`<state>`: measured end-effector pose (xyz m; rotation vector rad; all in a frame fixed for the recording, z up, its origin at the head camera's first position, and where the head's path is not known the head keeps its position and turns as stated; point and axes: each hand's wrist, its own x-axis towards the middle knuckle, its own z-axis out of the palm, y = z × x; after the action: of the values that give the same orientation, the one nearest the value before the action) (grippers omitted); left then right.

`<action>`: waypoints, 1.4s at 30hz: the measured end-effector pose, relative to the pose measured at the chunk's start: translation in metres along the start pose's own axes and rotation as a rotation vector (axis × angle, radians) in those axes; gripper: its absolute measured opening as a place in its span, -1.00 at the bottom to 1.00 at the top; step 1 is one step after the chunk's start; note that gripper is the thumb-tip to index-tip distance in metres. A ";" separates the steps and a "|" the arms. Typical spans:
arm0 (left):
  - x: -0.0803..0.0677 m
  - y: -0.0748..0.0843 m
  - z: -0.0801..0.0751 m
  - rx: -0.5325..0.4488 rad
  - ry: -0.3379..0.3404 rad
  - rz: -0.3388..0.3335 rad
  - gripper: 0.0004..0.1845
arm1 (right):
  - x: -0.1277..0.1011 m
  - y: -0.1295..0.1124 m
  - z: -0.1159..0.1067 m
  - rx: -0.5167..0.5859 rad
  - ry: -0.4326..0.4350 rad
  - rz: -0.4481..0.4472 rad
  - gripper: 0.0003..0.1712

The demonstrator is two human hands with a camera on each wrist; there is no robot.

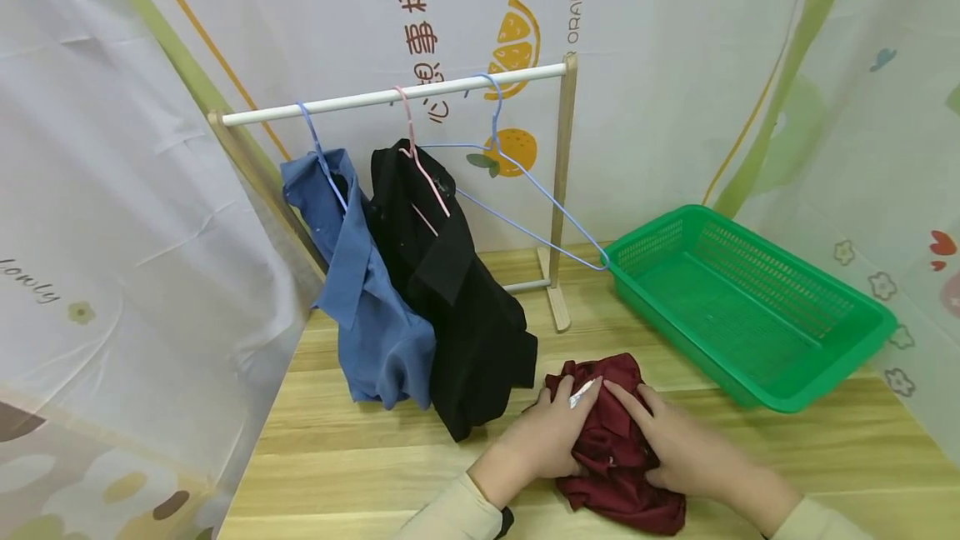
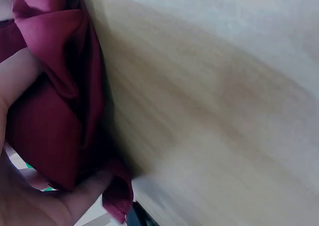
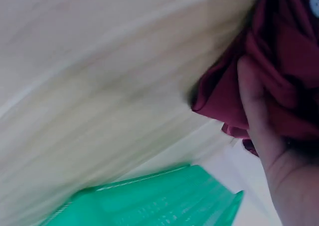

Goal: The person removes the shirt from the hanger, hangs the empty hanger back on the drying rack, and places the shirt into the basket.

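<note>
A bundled maroon shirt [image 1: 617, 432] lies on the wooden table in front of me, creased and folded over itself. From its left side my left hand [image 1: 551, 432] grips it, fingers spread over the top and tucked into the folds. My right hand [image 1: 686, 448] holds the opposite side, its thumb pressed against the cloth in the right wrist view. A white label [image 1: 581, 392] shows by the left fingertips, and a pale button [image 3: 314, 2] shows on the fabric.
Behind stands a garment rack [image 1: 345, 102]. A blue shirt [image 1: 386, 348] and a black shirt [image 1: 480, 315] hang from it, beside a bare blue hanger [image 1: 555, 202]. At the right sits a green basket [image 1: 750, 315]. Printed curtains [image 1: 660, 107] surround the table.
</note>
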<state>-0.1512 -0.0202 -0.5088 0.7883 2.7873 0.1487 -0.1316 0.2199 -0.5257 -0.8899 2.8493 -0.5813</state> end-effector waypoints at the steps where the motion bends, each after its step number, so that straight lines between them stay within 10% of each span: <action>1: 0.000 0.001 -0.001 0.011 0.002 0.002 0.30 | 0.002 -0.002 0.000 -0.020 0.005 0.003 0.46; 18: 0.004 0.007 -0.013 0.282 0.260 0.168 -0.32 | 0.002 -0.022 -0.017 -0.390 0.242 -0.083 -0.19; 31: 0.021 0.045 -0.105 0.379 0.640 0.201 -0.44 | -0.012 -0.021 -0.106 -0.443 0.611 -0.138 -0.12; 42: 0.075 0.093 -0.152 0.486 0.895 0.244 -0.60 | -0.022 0.001 -0.151 -0.521 0.855 0.022 -0.21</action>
<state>-0.2058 0.0936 -0.3620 1.4761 3.6080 -0.2011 -0.1455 0.2826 -0.3875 -0.7899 3.9018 -0.2328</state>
